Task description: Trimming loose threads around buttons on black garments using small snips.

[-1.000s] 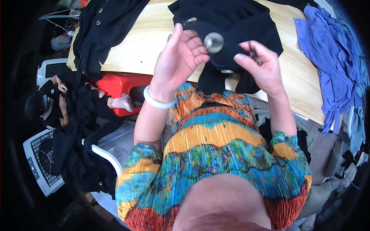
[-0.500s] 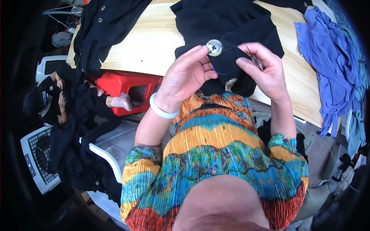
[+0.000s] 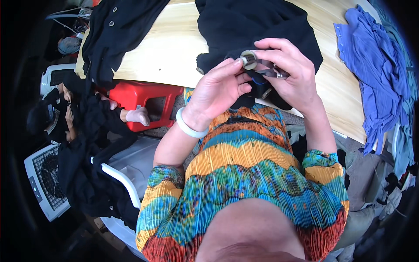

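My left hand (image 3: 218, 91), with a pale bangle at its wrist, is closed at the fingertips on a big grey-green button (image 3: 249, 60) of a black garment (image 3: 257, 26). The button is tilted nearly edge-on. Close by, my right hand (image 3: 291, 70) grips small dark thread snips (image 3: 268, 72), whose blades lie right beside the button. Whether the blades touch a thread cannot be made out. A bit of blue thread shows on the cloth below them. Most of the garment lies on the wooden table (image 3: 174, 48), its near part hanging over the edge.
Another black buttoned garment (image 3: 118, 35) lies at the table's left. Purple pleated clothing (image 3: 371, 70) hangs over the right edge. Left of me are a red stool (image 3: 152, 100), a chair draped with black cloth (image 3: 118, 174), a fan (image 3: 46, 179) and a seated person (image 3: 56, 109).
My right hand has let go of the cloth edge and brought the snips left to the button. My left hand has shifted slightly right, and the button has turned from face-up to tilted.
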A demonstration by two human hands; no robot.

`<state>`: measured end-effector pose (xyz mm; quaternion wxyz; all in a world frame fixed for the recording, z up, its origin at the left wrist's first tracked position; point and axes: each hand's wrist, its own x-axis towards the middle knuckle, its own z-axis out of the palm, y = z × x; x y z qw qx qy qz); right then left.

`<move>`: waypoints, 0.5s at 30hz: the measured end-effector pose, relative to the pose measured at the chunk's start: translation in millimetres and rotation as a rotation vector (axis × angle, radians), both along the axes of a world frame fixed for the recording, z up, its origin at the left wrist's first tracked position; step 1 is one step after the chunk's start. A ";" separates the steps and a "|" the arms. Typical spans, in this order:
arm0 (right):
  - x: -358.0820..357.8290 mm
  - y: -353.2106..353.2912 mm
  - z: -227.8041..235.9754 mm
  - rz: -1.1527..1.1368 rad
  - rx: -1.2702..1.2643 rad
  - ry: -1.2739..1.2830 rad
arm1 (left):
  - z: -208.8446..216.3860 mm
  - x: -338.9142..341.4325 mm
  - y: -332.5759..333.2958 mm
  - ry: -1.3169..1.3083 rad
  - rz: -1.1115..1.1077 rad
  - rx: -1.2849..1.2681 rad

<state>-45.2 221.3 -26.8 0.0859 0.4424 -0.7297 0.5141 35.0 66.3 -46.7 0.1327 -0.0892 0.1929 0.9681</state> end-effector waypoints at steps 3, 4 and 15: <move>-1.7 3.4 -0.5 -0.009 0.057 0.118 | 1.4 0.4 0.7 -0.030 0.014 -0.081; -1.2 3.4 -0.7 -0.019 0.058 0.137 | 1.9 0.2 0.4 -0.032 0.012 -0.080; -15.1 2.8 17.1 -0.080 -0.007 0.233 | -4.3 1.5 -1.7 0.206 -0.005 -0.102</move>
